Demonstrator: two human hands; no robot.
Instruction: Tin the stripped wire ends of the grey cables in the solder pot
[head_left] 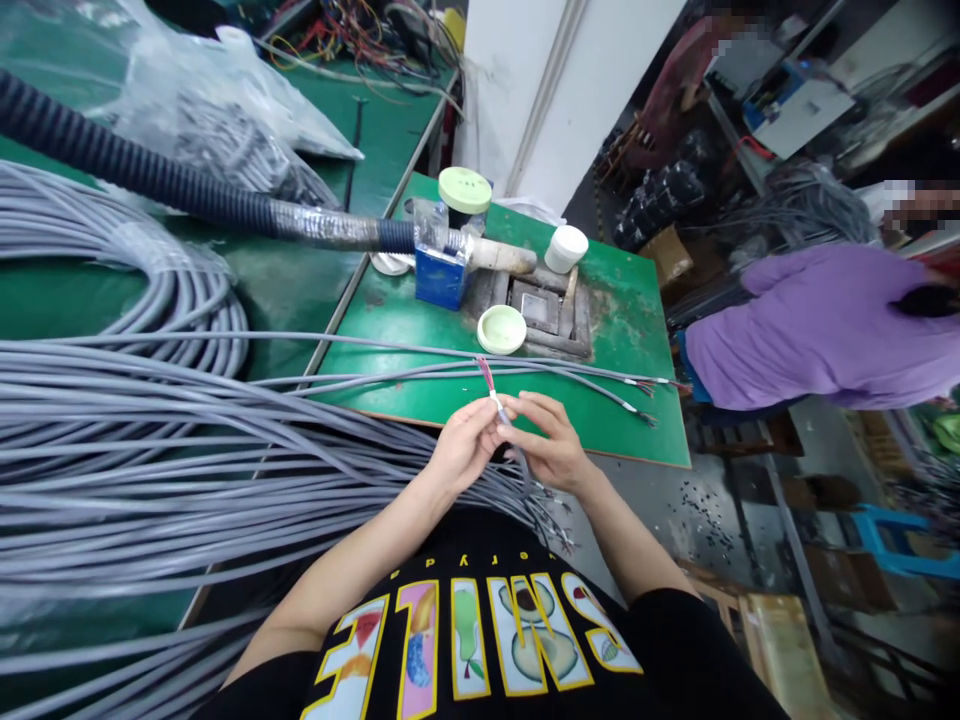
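Observation:
Between my hands, above the bench edge, is the stripped end of a grey cable (pixel 523 470), with thin red and pink wires (pixel 486 374) fanning out beyond a white band. My left hand (pixel 466 445) pinches the cable just below that band. From the other side, the thumb and fingers of my right hand (pixel 553 442) close loosely around the same cable; their exact contact is partly hidden. Just past my fingers, a few grey cables (pixel 442 368) lie across the green bench (pixel 630 300), their bare wire ends (pixel 643 387) pointing right.
Bundled grey cables (pixel 150 400) fill the left side. A square metal pot (pixel 540 308) is set in the bench, beside a pale green lid (pixel 501 329), a white tub (pixel 566 248) and a ribbed black hose (pixel 187 190). A person in purple (pixel 817 325) is at right.

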